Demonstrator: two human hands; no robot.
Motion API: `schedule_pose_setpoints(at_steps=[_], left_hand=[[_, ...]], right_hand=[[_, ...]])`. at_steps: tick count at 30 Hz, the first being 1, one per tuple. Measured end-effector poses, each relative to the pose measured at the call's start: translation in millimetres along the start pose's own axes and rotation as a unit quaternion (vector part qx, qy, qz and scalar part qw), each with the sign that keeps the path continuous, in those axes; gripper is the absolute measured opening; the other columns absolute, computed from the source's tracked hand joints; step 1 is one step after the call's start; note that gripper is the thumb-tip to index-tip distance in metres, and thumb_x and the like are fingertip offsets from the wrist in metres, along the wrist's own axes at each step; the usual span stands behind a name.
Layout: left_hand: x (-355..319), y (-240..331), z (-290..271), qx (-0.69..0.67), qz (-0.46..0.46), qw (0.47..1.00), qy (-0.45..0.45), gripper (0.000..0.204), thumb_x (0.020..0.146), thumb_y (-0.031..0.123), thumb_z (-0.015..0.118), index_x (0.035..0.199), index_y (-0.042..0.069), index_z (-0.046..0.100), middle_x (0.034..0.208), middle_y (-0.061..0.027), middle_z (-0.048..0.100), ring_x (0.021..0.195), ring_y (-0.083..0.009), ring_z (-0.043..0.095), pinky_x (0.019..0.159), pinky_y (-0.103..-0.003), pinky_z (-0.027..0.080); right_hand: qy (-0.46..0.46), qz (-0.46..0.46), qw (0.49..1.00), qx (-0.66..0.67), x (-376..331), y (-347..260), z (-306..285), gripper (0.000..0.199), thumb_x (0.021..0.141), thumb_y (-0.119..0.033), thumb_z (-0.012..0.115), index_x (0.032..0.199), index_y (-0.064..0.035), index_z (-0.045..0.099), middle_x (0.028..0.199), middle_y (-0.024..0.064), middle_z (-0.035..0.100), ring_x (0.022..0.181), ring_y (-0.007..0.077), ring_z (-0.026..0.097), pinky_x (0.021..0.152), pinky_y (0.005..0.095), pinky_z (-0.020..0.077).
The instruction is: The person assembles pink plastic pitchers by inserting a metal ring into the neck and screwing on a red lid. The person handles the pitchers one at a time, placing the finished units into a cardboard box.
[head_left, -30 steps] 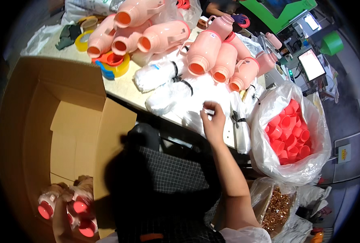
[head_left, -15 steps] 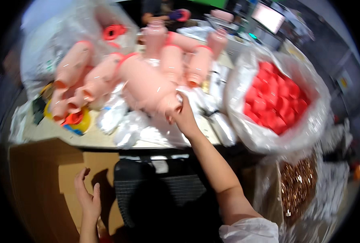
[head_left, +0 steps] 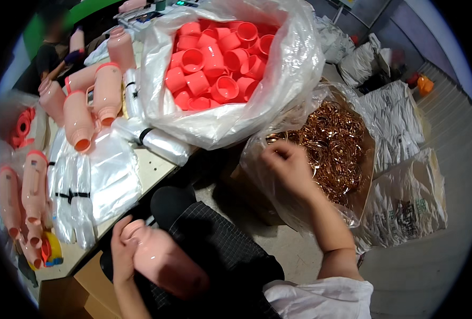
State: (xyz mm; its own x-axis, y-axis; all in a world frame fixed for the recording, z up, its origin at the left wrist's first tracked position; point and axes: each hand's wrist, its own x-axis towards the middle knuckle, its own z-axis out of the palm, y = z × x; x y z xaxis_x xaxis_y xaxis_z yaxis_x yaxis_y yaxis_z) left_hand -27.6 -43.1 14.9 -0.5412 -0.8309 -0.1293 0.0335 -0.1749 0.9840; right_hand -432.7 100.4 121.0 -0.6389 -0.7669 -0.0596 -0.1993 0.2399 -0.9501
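In my left hand (head_left: 123, 249) is a pink bottle-shaped flask body (head_left: 167, 261), gripped around its neck and tilted over my lap. Its wide end points down to the right, away from my fingers. My right hand (head_left: 290, 164) is raised at the near left side of a plastic-lined cardboard box full of shiny copper-coloured rings (head_left: 334, 143). The fingers of this hand are curled together and slightly blurred, so what they hold, if anything, cannot be made out. A few rings show at the box's edge just beyond my fingertips.
Beyond the ring box stands a big clear bag (head_left: 159, 101) of red cups (head_left: 213, 61). More pink flask bodies (head_left: 78, 122) and bundled plastic sleeves (head_left: 72, 196) lie on the table (head_left: 156, 167) at left. A co-worker (head_left: 52, 50) is at the far left. Sacks (head_left: 400, 196) lie at right.
My view has swung to the right. The flask my right hand held by the neck over the table is in my left hand; my right hand has moved to the ring box.
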Motion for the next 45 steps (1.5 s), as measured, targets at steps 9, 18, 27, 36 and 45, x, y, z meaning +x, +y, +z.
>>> schedule_pose_setpoints(at_steps=[9,18,27,36,45], left_hand=[[-8.9,-14.5,-0.3,-0.100,-0.024,0.994,-0.036,0.079,0.089,0.050,0.071,0.142,-0.002,0.045,0.121,-0.0223,0.063,0.111,-0.0303,0.064,0.100,-0.042,0.052],[-25.9,-6.2,-4.9,-0.052,-0.008,0.998,0.032,0.069,0.094,0.041,0.066,0.144,-0.003,0.046,0.135,-0.0185,0.061,0.124,-0.0273,0.059,0.110,-0.040,0.045],[-31.1,-8.7,2.9,-0.128,0.045,0.990,0.043,0.067,0.108,0.049,0.040,0.156,0.004,0.026,0.136,-0.0156,0.057,0.125,-0.0232,0.056,0.109,-0.038,0.044],[-66.0,-15.3,-6.6,-0.104,-0.008,0.982,0.156,0.054,0.100,0.020,0.062,0.147,0.002,0.043,0.137,-0.0129,0.057,0.126,-0.0202,0.055,0.108,-0.035,0.044],[-91.7,-19.3,16.8,-0.136,0.039,0.958,0.250,0.043,0.101,0.010,0.056,0.139,-0.006,0.044,0.134,-0.0168,0.058,0.126,-0.0192,0.056,0.108,-0.033,0.045]], right_hand=[[-0.034,-0.238,0.840,-0.487,108.1,122.3,-129.4,0.019,0.074,-0.004,0.072,0.092,-0.0102,0.076,0.101,0.0098,0.071,0.098,0.0321,0.067,0.085,0.0419,0.0549],[0.006,-0.207,0.948,-0.241,17.5,18.1,-67.8,0.013,0.087,-0.001,0.068,0.100,-0.0017,0.069,0.092,0.0119,0.068,0.083,0.0251,0.067,0.075,0.0349,0.0527],[-0.420,-0.293,0.857,0.052,-43.8,-2.3,208.7,0.011,0.082,0.000,0.071,0.092,-0.0045,0.068,0.089,0.0075,0.053,0.079,0.0204,0.055,0.071,0.0309,0.0467],[-0.370,-0.003,0.852,0.371,-100.4,58.6,286.3,0.024,0.082,0.004,0.072,0.094,-0.0056,0.054,0.106,0.0041,0.045,0.095,0.0121,0.051,0.089,0.0247,0.0432],[-0.348,-0.137,0.890,0.261,-105.2,66.3,278.1,0.023,0.085,0.014,0.059,0.098,-0.0039,0.053,0.105,0.0055,0.049,0.097,0.0099,0.052,0.089,0.0240,0.0426]])
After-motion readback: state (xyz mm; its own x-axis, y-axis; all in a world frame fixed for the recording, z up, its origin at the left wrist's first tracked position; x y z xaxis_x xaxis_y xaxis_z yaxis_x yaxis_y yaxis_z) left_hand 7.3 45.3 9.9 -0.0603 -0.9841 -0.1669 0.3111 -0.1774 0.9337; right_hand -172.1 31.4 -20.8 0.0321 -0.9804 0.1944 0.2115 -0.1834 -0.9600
